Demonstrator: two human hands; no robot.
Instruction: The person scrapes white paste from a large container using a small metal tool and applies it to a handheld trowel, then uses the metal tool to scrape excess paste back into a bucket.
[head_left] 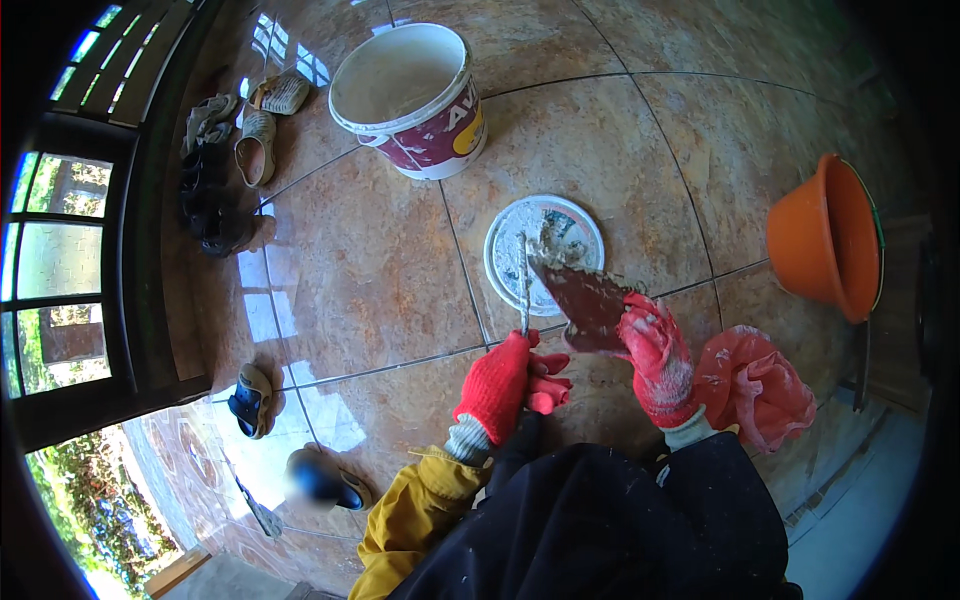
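My left hand [500, 385], in a red knit glove, is closed around the lower end of a thin rod [524, 280] coated in white paste. The rod points away from me over a round white bucket lid [495, 285] that lies on the floor, smeared with the same paste. In my right hand [657, 355], also red-gloved and stained white, is a wide dark-brown scraper [585, 300]. Its far edge, crusted with paste, is tilted over the lid's right side, close to the rod. Whether the scraper touches the lid or the rod, I cannot tell.
Beyond the lid stands a large white-and-maroon bucket [430, 150]. An orange basin [810, 240] is at the right, with a crumpled red plastic bag [755, 390] nearer me. Several shoes [255, 150] line the left, by a paned door [65, 270]; a clog [250, 400] lies closer.
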